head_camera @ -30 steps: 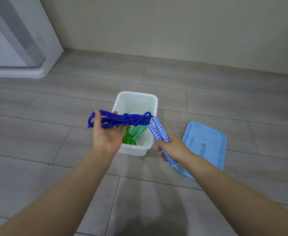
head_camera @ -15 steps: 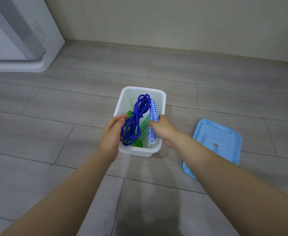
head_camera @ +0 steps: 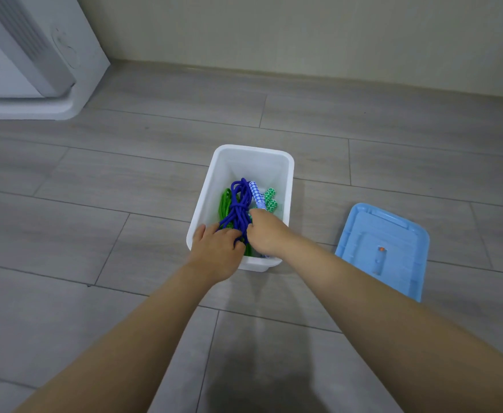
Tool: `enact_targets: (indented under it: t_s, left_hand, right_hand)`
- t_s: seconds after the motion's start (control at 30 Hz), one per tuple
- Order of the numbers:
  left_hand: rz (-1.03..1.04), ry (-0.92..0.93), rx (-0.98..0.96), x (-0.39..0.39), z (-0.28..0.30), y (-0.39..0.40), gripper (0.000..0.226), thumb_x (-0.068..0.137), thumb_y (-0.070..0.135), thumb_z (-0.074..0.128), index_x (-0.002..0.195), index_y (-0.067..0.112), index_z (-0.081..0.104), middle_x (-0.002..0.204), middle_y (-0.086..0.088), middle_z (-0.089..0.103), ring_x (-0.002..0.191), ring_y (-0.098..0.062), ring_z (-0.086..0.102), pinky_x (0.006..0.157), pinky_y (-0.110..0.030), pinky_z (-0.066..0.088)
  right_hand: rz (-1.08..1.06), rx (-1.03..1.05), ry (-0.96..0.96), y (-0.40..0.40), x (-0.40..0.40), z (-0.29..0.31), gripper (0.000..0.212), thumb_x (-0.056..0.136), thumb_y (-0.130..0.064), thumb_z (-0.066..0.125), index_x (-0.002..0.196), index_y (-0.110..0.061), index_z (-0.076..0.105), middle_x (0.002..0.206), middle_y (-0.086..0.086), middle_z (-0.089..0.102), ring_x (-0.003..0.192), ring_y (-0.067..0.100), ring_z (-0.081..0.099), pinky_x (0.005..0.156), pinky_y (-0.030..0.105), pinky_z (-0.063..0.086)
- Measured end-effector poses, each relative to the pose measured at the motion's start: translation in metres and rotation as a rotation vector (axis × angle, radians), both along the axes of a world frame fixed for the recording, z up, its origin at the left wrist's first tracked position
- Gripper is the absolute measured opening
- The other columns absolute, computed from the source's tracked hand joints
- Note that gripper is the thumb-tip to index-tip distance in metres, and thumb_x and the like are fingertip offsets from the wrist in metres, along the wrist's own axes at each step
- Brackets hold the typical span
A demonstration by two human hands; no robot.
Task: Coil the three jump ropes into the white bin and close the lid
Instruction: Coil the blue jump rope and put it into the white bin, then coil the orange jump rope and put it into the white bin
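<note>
The floor (head_camera: 125, 180) is laid with long grey wood-look planks and meets a plain beige wall (head_camera: 303, 31) at the far side. A white appliance (head_camera: 26, 55) with a ribbed panel stands at the far left corner.

The white bin (head_camera: 286, 186) stands open on the floor. Inside it lies a green rope (head_camera: 225, 204) with green-checked handles (head_camera: 270, 199), and on top of that a coiled blue rope (head_camera: 239, 210) with a blue-checked handle (head_camera: 256, 193).

The left hand (head_camera: 217, 248) reaches over the near rim with fingers curled into the blue coil. The right hand (head_camera: 266, 234) is curled at the near end of the blue-checked handle; its fingers are hidden.

The light-blue lid (head_camera: 384, 248) lies flat on the floor, just right of the bin and apart from it.
</note>
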State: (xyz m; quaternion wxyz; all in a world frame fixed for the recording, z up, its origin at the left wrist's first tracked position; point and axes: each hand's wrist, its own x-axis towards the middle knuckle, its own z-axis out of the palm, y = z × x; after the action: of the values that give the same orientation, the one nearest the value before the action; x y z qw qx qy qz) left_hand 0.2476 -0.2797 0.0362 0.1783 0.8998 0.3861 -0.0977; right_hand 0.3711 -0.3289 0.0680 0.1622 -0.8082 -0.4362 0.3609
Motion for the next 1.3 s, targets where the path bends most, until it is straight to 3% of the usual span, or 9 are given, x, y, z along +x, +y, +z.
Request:
enact_targets:
  t_s: [0.1, 0.2, 0.27, 0.33, 0.5, 0.73, 0.9, 1.03, 1.3]
  left_hand:
    - [-0.048, 0.087, 0.049, 0.0, 0.0, -0.001, 0.039, 0.096, 0.034, 0.028, 0.12, 0.028, 0.06, 0.123, 0.007, 0.061, 0.125, -0.02, 0.045, 0.115, -0.044, 0.015]
    - [-0.022, 0.072, 0.027, 0.0, 0.001, 0.0, 0.04, 0.097, 0.034, 0.029, 0.126, 0.029, 0.057, 0.128, 0.007, 0.059, 0.127, -0.017, 0.045, 0.116, -0.043, 0.011]
    - [-0.016, 0.029, 0.035, -0.001, 0.001, -0.001, 0.042, 0.097, 0.033, 0.031, 0.133, 0.029, 0.053, 0.136, 0.009, 0.054, 0.131, -0.016, 0.04, 0.117, -0.043, 0.009]
    - [0.0, -0.046, 0.034, 0.0, 0.005, -0.006, 0.042, 0.096, 0.029, 0.036, 0.136, 0.028, 0.051, 0.14, 0.009, 0.051, 0.134, -0.016, 0.037, 0.116, -0.041, 0.01]
    - [-0.042, -0.172, 0.083, 0.012, 0.019, -0.021, 0.059, 0.085, 0.039, 0.029, 0.138, 0.023, 0.05, 0.147, 0.001, 0.046, 0.14, -0.023, 0.033, 0.115, -0.037, 0.016]
    - [-0.274, -0.161, 0.13, 0.054, 0.066, -0.047, 0.068, 0.083, 0.041, 0.027, 0.148, 0.022, 0.035, 0.156, 0.0, 0.034, 0.144, -0.025, 0.024, 0.118, -0.038, 0.015]
    - [-0.424, -0.173, 0.136, 0.113, 0.094, -0.078, 0.075, 0.079, 0.048, 0.021, 0.147, 0.021, 0.036, 0.154, 0.0, 0.036, 0.141, -0.021, 0.028, 0.116, -0.034, 0.016]
    - [-0.507, -0.198, 0.107, 0.164, 0.098, -0.118, 0.091, 0.068, 0.057, 0.011, 0.147, 0.022, 0.037, 0.153, -0.001, 0.036, 0.142, -0.021, 0.029, 0.117, -0.035, 0.018]
    - [-0.65, -0.268, -0.025, 0.236, 0.091, -0.229, 0.086, 0.07, 0.057, 0.016, 0.145, 0.021, 0.039, 0.15, 0.001, 0.04, 0.139, -0.02, 0.034, 0.113, -0.031, 0.02]
  right_hand:
    - [0.141, -0.096, -0.075, -0.006, -0.005, 0.002, 0.026, 0.09, -0.002, 0.042, 0.069, -0.015, 0.033, 0.081, 0.008, 0.049, 0.082, 0.026, 0.044, 0.067, 0.032, 0.033]
    - [0.142, -0.032, -0.07, -0.011, -0.002, 0.002, 0.023, 0.089, -0.002, 0.041, 0.071, -0.015, 0.036, 0.075, 0.003, 0.04, 0.081, 0.027, 0.044, 0.065, 0.032, 0.032]
    - [0.138, 0.069, -0.056, -0.018, 0.003, 0.004, 0.015, 0.088, -0.001, 0.041, 0.092, -0.008, 0.054, 0.09, 0.007, 0.052, 0.09, 0.03, 0.049, 0.071, 0.035, 0.039]
    - [0.141, 0.133, -0.087, -0.028, 0.01, 0.008, 0.032, 0.089, -0.001, 0.043, 0.118, -0.003, 0.056, 0.115, 0.012, 0.058, 0.106, 0.03, 0.052, 0.089, 0.039, 0.044]
    - [0.121, 0.215, -0.182, -0.055, 0.029, 0.014, 0.044, 0.091, -0.011, 0.05, 0.135, -0.01, 0.051, 0.137, 0.011, 0.052, 0.128, 0.027, 0.045, 0.105, 0.035, 0.038]
    - [0.048, 0.183, -0.2, -0.11, 0.07, 0.042, 0.053, 0.094, -0.018, 0.049, 0.145, -0.014, 0.037, 0.148, 0.008, 0.042, 0.137, 0.026, 0.035, 0.109, 0.03, 0.028]
    - [-0.144, 0.237, -0.145, -0.165, 0.107, 0.049, 0.054, 0.092, -0.019, 0.051, 0.144, -0.015, 0.037, 0.148, 0.009, 0.041, 0.137, 0.024, 0.035, 0.11, 0.032, 0.032]
    - [-0.293, 0.229, -0.114, -0.226, 0.14, 0.046, 0.052, 0.094, -0.021, 0.05, 0.144, -0.014, 0.036, 0.145, 0.008, 0.043, 0.135, 0.024, 0.037, 0.106, 0.032, 0.033]
    - [-0.589, 0.184, -0.063, -0.35, 0.198, 0.022, 0.053, 0.09, -0.017, 0.055, 0.14, -0.01, 0.04, 0.141, 0.014, 0.047, 0.131, 0.026, 0.045, 0.103, 0.027, 0.034]
